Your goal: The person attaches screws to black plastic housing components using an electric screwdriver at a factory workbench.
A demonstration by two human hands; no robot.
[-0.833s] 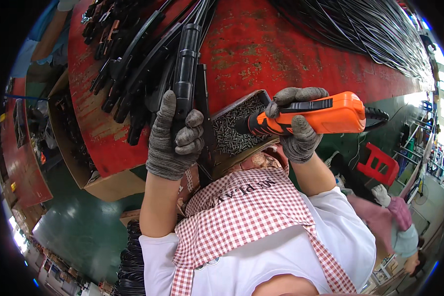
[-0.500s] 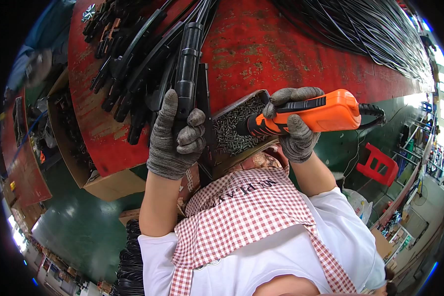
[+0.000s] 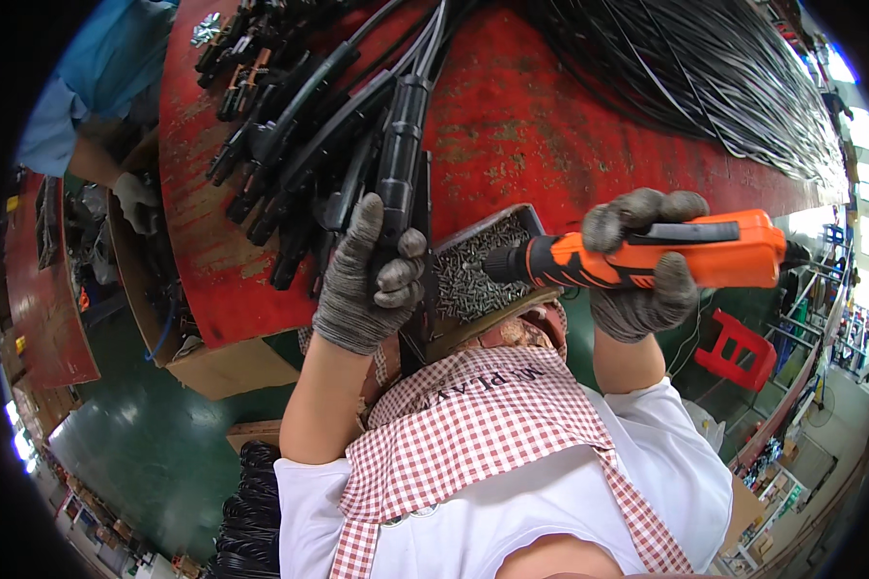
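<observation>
My gloved left hand [image 3: 370,282] is closed round the lower end of a black plastic tubular part [image 3: 402,135], with cables running from its far end. In my gloved right hand [image 3: 644,272] is an orange and black electric screwdriver [image 3: 719,253], lying nearly level. Its black nose [image 3: 505,264] points left, over the right part of a tray [image 3: 526,218] between my hands. Small metal screws [image 3: 475,280] fill that tray. Whether a screw sits on the tip I cannot make out.
More black cabled parts [image 3: 285,145] lie piled on the red worktable [image 3: 512,116] at the far left. A bundle of cables [image 3: 705,77] spreads over the far right. A co-worker's gloved hand [image 3: 137,201] reaches into a cardboard box [image 3: 227,369]. A red stool [image 3: 737,352] stands at right.
My right hand has drawn the screwdriver to the right, its nose shifting away from the left part of the screws. The view has shifted slightly. The co-worker's hand now shows clearly at the box.
</observation>
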